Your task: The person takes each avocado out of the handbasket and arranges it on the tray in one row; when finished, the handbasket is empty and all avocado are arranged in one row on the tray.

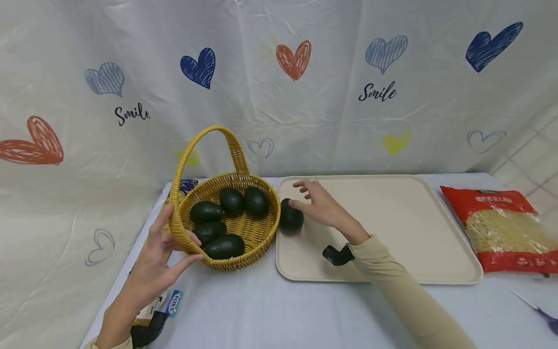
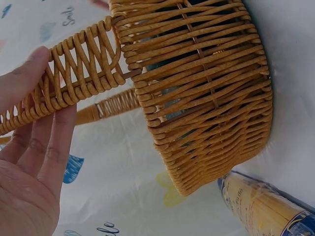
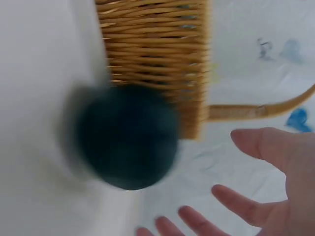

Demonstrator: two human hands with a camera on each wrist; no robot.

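Note:
With thumb and fingers, my left hand [image 1: 152, 266] holds the lower part of the handle of a yellow wicker basket [image 1: 235, 262]; the left wrist view shows the thumb on one face of the handle [image 2: 78, 64] and the fingers behind it. Several dark green avocados [image 1: 224, 246] lie inside the basket. One more avocado [image 1: 291, 216] rests at the left end of a beige tray [image 1: 375, 252], right beside the basket. Over that avocado, my right hand [image 1: 320, 203] has its fingers spread and holds nothing; the right wrist view shows a gap between the fingers and the avocado [image 3: 128, 137].
A red bag of pasta [image 1: 505, 228] lies right of the tray, with a purple-handled utensil [image 1: 545, 317] nearer the front. Behind the basket's left side is a yellow and blue package [image 2: 261, 206]. A small blue packet [image 1: 174, 303] sits by my left wrist. A heart-printed curtain [image 1: 322, 121] hangs behind.

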